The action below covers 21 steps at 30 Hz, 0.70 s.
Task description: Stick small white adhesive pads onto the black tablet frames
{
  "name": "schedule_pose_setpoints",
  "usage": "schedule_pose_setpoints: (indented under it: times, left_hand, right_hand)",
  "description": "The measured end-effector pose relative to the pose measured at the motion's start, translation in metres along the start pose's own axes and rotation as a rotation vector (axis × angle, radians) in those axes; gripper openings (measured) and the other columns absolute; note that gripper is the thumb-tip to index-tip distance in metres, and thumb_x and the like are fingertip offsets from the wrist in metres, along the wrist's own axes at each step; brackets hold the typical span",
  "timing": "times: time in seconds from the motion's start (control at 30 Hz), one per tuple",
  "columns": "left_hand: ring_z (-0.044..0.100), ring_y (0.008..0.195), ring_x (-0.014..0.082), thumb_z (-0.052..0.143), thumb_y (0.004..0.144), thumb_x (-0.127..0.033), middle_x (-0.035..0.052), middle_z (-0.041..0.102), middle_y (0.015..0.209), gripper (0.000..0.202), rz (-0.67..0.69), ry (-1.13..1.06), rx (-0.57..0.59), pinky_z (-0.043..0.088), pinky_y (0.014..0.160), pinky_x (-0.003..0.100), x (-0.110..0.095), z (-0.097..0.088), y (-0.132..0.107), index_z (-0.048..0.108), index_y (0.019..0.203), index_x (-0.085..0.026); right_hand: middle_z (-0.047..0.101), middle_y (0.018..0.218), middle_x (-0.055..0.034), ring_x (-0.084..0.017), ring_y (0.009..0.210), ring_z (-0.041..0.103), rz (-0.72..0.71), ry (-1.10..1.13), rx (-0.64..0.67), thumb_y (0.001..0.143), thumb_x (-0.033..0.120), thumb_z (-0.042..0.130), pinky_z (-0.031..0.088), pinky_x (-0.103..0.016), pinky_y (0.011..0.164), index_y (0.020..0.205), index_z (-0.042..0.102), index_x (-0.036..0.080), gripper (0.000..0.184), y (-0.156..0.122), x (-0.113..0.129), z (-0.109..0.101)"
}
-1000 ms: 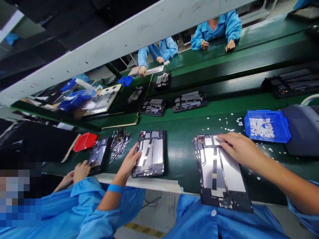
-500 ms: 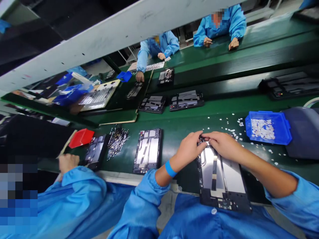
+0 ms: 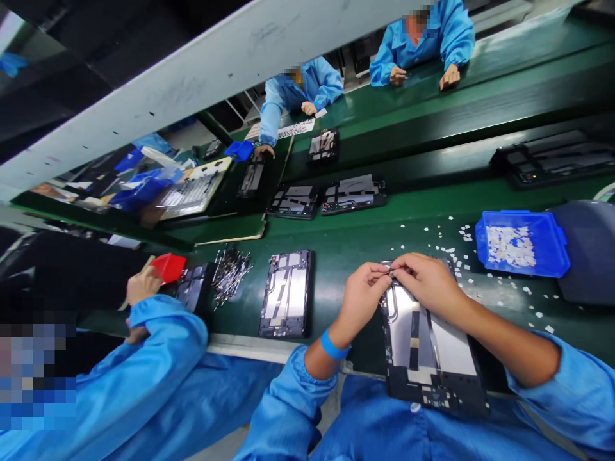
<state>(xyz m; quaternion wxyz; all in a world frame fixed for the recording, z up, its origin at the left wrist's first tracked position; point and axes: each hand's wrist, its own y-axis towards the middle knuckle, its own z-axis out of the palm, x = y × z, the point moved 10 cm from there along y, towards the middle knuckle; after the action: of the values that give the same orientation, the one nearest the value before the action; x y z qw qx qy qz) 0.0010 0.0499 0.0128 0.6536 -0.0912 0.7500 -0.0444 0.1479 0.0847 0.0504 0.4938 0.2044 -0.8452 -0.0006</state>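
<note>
Lengthwise, the tablet (image 3: 408,342) runs bodyward; left hand (image 3: 364,294) and right hand (image 3: 429,278) bunch together at its far-left corner; anything pinched is hidden.

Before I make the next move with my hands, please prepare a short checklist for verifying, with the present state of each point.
1. Both hands at the far end of the near opened tablet: ok; left hand and right hand meet there.
2. A small part held between the fingertips: cannot tell; the fingers hide it.
3. Near tablet fully on the green bench: not ok; its near end appears to reach past the front edge.
4. Second opened tablet apart from both hands: ok.
5. Blue bin containing small white pieces: ok.
6. All white pieces inside the bin: not ok; many lie scattered beside it.
</note>
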Motion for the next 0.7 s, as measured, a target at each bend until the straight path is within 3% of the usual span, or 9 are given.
schedule_pose_setpoints:
  times: [0.17,0.33,0.7]
  left_hand:
    - [0.066,0.077,0.0148,0.074,0.077,-0.027,0.0042,0.075,0.087,0.016,-0.046,-0.085,-0.007,0.052,0.076,0.029,0.007,-0.003,0.006,0.074,0.089,-0.016]
    - [0.067,0.084,0.0166,0.078,0.077,-0.033,0.0046,0.075,0.090,0.020,-0.079,-0.133,-0.052,0.053,0.080,0.030,0.016,-0.002,0.006,0.073,0.088,-0.017]
    - [0.070,0.090,0.0181,0.078,0.079,-0.033,0.0054,0.078,0.093,0.018,-0.047,-0.200,-0.121,0.054,0.090,0.034,0.022,-0.003,-0.004,0.076,0.089,-0.018]
  right_hand:
    - [0.075,0.088,-0.0029,-0.019,0.081,0.069,-0.024,-0.110,-0.041,0.094,0.024,0.056,0.049,-0.030,0.072,0.088,0.071,0.023,0.016,0.000,0.003,0.002]
    - [0.075,0.083,-0.0033,-0.022,0.077,0.068,-0.008,-0.282,-0.084,0.097,0.027,0.055,0.045,-0.032,0.070,0.088,0.070,0.024,0.018,-0.012,0.000,0.004]
    - [0.077,0.086,-0.0056,-0.023,0.080,0.069,-0.079,-0.377,-0.069,0.100,0.027,0.054,0.047,-0.033,0.074,0.088,0.071,0.023,0.022,-0.017,0.010,0.012]
